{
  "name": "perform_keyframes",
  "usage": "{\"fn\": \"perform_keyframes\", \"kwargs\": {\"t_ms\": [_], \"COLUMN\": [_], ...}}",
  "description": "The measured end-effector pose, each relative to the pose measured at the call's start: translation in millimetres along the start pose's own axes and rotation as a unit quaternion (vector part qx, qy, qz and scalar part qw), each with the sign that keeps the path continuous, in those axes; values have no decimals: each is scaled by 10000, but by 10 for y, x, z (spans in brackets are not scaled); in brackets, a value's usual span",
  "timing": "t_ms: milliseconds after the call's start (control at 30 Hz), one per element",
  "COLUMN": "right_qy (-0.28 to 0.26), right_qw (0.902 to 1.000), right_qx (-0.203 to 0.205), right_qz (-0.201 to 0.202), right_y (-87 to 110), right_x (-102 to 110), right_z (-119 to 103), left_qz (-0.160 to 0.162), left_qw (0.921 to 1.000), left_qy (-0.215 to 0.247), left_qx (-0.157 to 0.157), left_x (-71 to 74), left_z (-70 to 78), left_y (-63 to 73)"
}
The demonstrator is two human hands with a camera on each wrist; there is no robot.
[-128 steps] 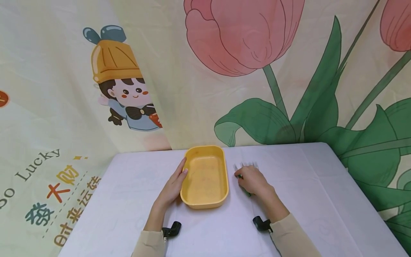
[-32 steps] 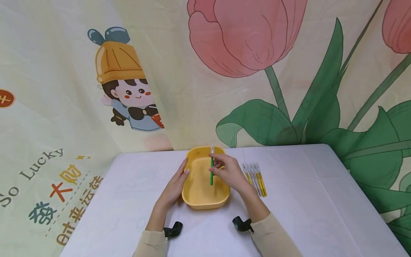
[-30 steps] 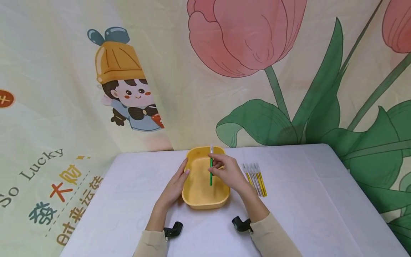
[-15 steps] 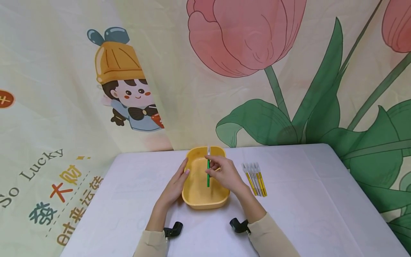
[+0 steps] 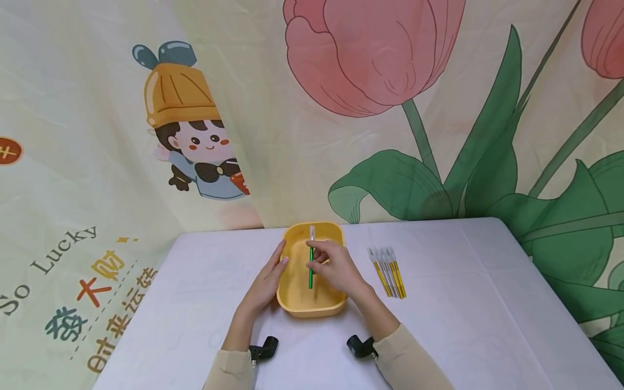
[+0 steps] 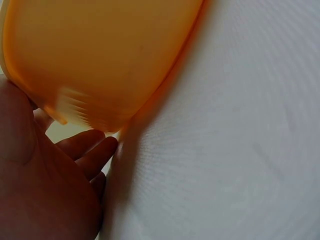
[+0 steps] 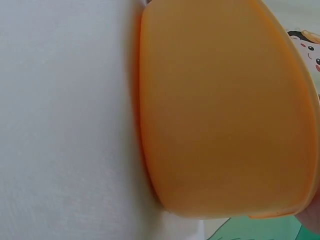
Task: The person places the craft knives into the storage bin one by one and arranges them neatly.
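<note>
In the head view, a yellow tray (image 5: 297, 295) with rounded corners stands on the white table. My left hand (image 5: 263, 284) holds its left side, thumb over the rim and fingers along the outer wall. The left wrist view shows the fingers (image 6: 95, 157) close to the lower edge of the tray wall. Over the tray, my right hand (image 5: 336, 265) pinches a slim green pen-shaped tool (image 5: 311, 279) with a silvery-clear tip, which points away from me. The right wrist view is mostly tray wall (image 7: 225, 115), and the green tool is hidden there.
Several similar pen-shaped tools (image 5: 388, 273), yellow and silver with clear tips, lie side by side on the table right of the tray. The white cloth (image 5: 468, 303) covers the table. Behind it hangs a printed backdrop (image 5: 273, 162) with tulips and a cartoon figure.
The right hand has taken the green tool from the row on the right and carried it left over the tray. Lately it has drifted slightly left and nearer. The left hand stays on the tray.
</note>
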State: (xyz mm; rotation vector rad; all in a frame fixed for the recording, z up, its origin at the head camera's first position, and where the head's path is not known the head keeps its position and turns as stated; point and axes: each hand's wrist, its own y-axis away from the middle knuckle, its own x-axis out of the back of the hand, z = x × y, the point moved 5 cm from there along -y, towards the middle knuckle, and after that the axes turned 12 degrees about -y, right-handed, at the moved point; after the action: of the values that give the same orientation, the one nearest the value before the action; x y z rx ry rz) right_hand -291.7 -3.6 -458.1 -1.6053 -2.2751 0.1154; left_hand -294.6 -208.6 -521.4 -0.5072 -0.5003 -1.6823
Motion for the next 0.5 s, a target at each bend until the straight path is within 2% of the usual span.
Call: {"fn": "perform_keyframes", "kwargs": {"t_ms": [267, 500], "right_qy": [17, 77], "right_qw": [10000, 9999], "right_qx": [28, -127], "right_qz": [66, -4], "right_y": [-8, 0], "right_x": [-55, -136], "right_z": [8, 6], "left_qz": [-39, -18], "left_qw": [10000, 9999], "left_qy": [34, 88], "left_qx": [63, -110], "left_x": [4, -1], "left_z": [11, -10], "left_y": [8, 0]}}
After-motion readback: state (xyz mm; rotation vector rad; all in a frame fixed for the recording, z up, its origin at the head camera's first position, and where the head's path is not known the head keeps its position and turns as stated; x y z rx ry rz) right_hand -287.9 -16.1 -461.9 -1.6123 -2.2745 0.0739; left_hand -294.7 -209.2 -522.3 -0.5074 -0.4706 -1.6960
